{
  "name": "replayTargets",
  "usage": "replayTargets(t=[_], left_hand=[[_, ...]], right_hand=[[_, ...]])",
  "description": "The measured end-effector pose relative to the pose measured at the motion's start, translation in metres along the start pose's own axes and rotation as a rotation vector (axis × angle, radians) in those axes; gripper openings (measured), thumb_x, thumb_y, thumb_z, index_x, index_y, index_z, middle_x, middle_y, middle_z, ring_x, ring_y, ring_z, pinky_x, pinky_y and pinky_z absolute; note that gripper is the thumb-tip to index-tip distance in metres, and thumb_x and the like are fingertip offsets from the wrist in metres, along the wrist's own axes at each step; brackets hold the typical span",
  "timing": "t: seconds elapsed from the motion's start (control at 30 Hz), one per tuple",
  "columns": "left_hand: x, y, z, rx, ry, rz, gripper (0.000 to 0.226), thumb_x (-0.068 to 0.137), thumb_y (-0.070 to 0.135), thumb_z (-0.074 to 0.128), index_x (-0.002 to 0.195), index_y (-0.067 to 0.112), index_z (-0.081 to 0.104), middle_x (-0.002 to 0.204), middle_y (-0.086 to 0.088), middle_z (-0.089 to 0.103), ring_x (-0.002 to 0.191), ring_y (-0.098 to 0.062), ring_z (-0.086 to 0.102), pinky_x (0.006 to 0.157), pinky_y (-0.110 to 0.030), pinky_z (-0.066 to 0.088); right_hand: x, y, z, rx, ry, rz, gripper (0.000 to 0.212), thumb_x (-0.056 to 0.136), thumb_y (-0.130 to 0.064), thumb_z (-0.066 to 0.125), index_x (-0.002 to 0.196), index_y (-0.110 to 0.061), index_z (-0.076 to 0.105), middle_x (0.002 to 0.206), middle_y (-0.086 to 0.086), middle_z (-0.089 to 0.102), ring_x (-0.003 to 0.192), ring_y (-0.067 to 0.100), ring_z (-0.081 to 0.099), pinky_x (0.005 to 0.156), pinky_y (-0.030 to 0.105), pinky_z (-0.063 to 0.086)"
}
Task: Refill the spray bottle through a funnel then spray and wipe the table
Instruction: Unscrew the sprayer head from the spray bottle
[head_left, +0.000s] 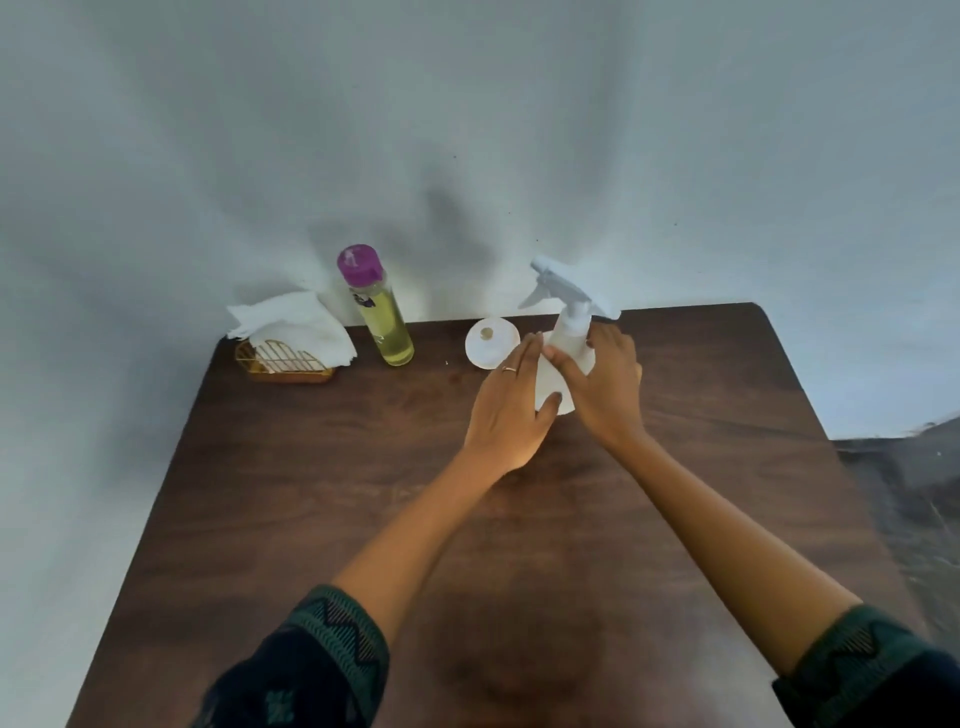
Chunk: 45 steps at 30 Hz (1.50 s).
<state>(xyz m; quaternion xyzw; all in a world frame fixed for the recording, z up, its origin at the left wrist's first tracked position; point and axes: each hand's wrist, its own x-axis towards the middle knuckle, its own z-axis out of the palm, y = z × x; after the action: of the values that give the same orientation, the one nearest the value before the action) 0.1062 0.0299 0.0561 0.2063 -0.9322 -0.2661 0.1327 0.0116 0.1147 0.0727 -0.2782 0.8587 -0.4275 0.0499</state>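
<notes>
A white spray bottle (567, 332) with its trigger head on stands upright near the far edge of the dark wooden table (363, 519). My left hand (511, 410) wraps the lower body from the left, thumb across the front. My right hand (605, 387) grips the bottle from the right, near its shoulder. A white funnel (491, 343) lies on the table just left of the bottle. A clear refill bottle (379, 312) of yellow liquid with a purple cap stands further left.
White paper napkins (296, 327) sit in a gold wire holder (280, 361) at the far left corner. A pale wall runs right behind the table's far edge. Floor shows past the table's right side.
</notes>
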Motion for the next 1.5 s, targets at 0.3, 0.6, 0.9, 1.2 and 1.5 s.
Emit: replayTargets(t=[0.3, 0.6, 0.9, 1.2, 1.5], left_hand=[[-0.129, -0.006, -0.034, -0.070, 0.085, -0.112, 0.066, 0.091, 0.029, 0.057, 0.149, 0.013, 0.027, 0.155, -0.004, 0.030, 0.138, -0.020, 0.037, 0.110, -0.040, 0.038], [-0.241, -0.016, -0.018, -0.129, 0.078, -0.289, 0.065, 0.092, 0.027, 0.058, 0.148, 0.018, 0.027, 0.155, 0.000, 0.030, 0.138, -0.017, 0.036, 0.111, -0.036, 0.038], [-0.278, -0.024, 0.006, -0.121, 0.045, -0.387, 0.065, 0.089, 0.028, 0.059, 0.146, 0.016, 0.030, 0.151, -0.003, 0.037, 0.136, -0.019, 0.038, 0.113, -0.050, 0.032], [-0.272, -0.024, 0.010, -0.136, 0.080, -0.422, 0.066, 0.090, 0.040, 0.059, 0.146, 0.018, 0.032, 0.151, 0.000, 0.038, 0.137, -0.019, 0.038, 0.117, -0.046, 0.017], [-0.253, -0.025, 0.002, -0.055, 0.056, -0.409, 0.064, 0.080, 0.050, 0.066, 0.135, 0.026, 0.045, 0.137, 0.008, 0.055, 0.128, -0.013, 0.048, 0.118, -0.047, 0.012]], right_hand=[[-0.107, -0.042, 0.006, 0.062, -0.124, -0.102, 0.041, 0.086, -0.040, 0.064, 0.115, -0.013, 0.057, 0.113, 0.002, 0.061, 0.108, 0.018, 0.049, 0.085, 0.028, 0.036], [-0.202, -0.032, 0.032, 0.000, -0.319, -0.130, 0.040, 0.087, -0.041, 0.062, 0.118, -0.015, 0.059, 0.120, -0.002, 0.060, 0.112, 0.017, 0.046, 0.089, 0.026, 0.029], [-0.242, -0.016, 0.041, 0.018, -0.441, -0.067, 0.048, 0.084, -0.047, 0.056, 0.121, -0.017, 0.059, 0.124, -0.001, 0.061, 0.116, 0.019, 0.050, 0.098, 0.039, 0.040], [-0.244, -0.020, 0.035, 0.088, -0.454, -0.032, 0.053, 0.079, -0.046, 0.062, 0.123, -0.017, 0.057, 0.124, 0.002, 0.061, 0.116, 0.022, 0.053, 0.101, 0.045, 0.043], [-0.235, -0.043, 0.029, 0.395, -0.263, 0.129, 0.042, 0.071, -0.024, 0.082, 0.101, -0.026, 0.052, 0.104, -0.005, 0.060, 0.096, 0.009, 0.058, 0.080, 0.018, 0.049]])
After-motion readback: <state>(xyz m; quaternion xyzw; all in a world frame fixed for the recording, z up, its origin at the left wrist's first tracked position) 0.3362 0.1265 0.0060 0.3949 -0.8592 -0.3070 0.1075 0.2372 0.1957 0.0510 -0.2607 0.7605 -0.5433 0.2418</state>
